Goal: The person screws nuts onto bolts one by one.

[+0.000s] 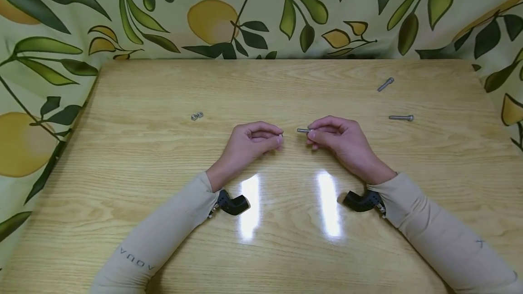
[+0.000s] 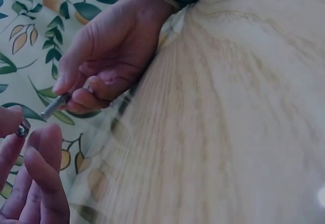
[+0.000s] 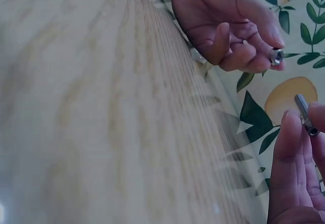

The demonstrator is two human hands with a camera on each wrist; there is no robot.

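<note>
Above the middle of the table, my left hand (image 1: 254, 142) pinches a small metal nut (image 3: 277, 56) between thumb and fingertips; in the head view the fingers mostly cover it. Across a short gap, my right hand (image 1: 341, 142) holds a silver bolt (image 1: 303, 130) by its head end. The bolt's threaded shank (image 3: 301, 104) points left toward the nut, and the two are apart. From the left wrist view, the nut (image 2: 23, 128) sits at the fingertips, close to the bolt's free end (image 2: 53, 107).
Two loose nuts (image 1: 197, 116) lie together on the wooden table (image 1: 143, 157), left of the hands. On the right are two more bolts, one slanted (image 1: 386, 84) and one level (image 1: 402, 117). A leaf-and-fruit patterned cloth (image 1: 253, 12) hangs along the back edge.
</note>
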